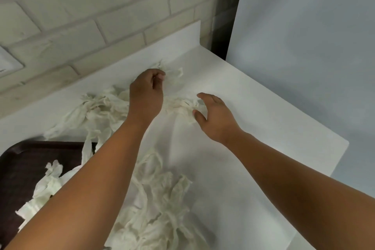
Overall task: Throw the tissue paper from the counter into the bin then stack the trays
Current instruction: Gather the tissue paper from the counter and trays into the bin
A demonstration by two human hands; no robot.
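Crumpled white tissue paper lies all over the white counter (pixel 253 128). My left hand (pixel 146 95) reaches to the back with its fingers curled, pinching the edge of a thin tissue (pixel 175 74) near the wall. A little to the right, my right hand (pixel 213 115) is spread with thumb and fingers on either side of a small tissue wad (pixel 179 105), touching it. A larger heap of tissue (pixel 97 109) sits to the left, and another tissue heap (pixel 162 199) lies near the front. A dark brown tray (pixel 18 160) at the lower left carries more tissue scraps (pixel 46 184). No bin is in view.
A pale brick wall (pixel 101 16) runs behind the counter, with a low white backsplash (pixel 182 36). The counter ends at a corner on the right (pixel 345 144), and beyond it is a pale grey surface (pixel 314 46). A dark vertical post (pixel 227 16) stands at the back corner.
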